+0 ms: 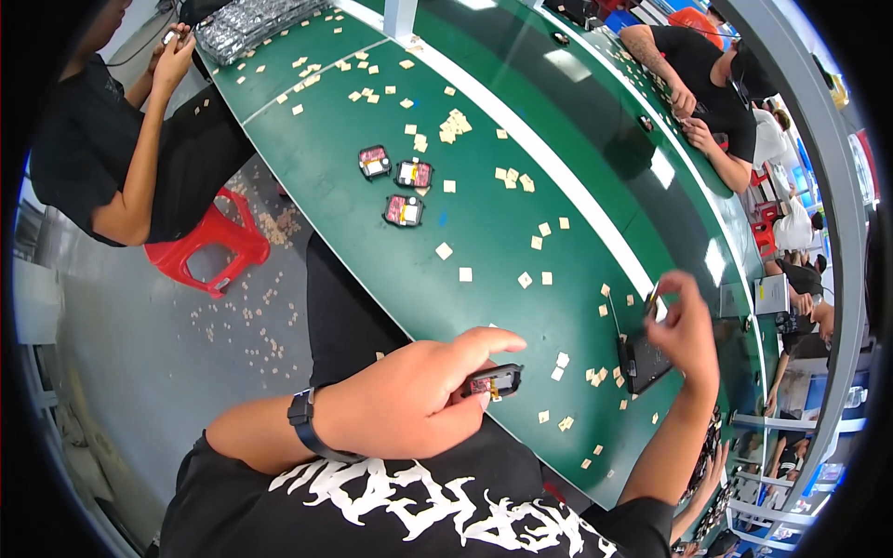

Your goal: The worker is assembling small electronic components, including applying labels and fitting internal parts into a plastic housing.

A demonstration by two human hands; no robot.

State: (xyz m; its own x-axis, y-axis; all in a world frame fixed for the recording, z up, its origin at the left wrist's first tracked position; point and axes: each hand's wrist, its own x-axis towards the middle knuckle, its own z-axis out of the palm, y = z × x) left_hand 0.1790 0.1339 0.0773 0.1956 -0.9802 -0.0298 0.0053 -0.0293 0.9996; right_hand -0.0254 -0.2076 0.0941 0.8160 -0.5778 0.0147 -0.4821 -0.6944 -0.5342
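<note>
L hand (pixel 423 391): grasping blk device case (pixel 493 379) btwn thumb & fingers; red & yellow parts visible inside; posn. near edge of tabletop (pixel 353 251), by wearer's lap. Blk wristband (pixel 302 418) on same arm.

R hand (pixel 688 330): thumb & fingers bent toward each other, above blk flat box (pixel 646 363), R side. Small dark item at fingertips, blurred; can't tell if gripped.

Device units, 3 pcs, blk frames w/ red boards, farther off & left of both hands: far-left unit (pixel 375 163); unit to its right (pixel 414 174), just beside; nearest unit (pixel 404 211), nearer wearer, apart from other two.

Pale square pcs (pixel 465 274), qty. many, scattered over green surface; 1 heap (pixel 454 126) far side. White strip (pixel 551 152) runs lengthwise.

Silvery wrapped stack (pixel 256 30): far left end. Red stool (pixel 174 256): left, on grey floor (pixel 214 372) w/ scattered pale bits.

Co-worker, left (pixel 79 167), blk shirt, item in hands. Co-worker, far right (pixel 702 70), blk shirt, hands together over bench.
</note>
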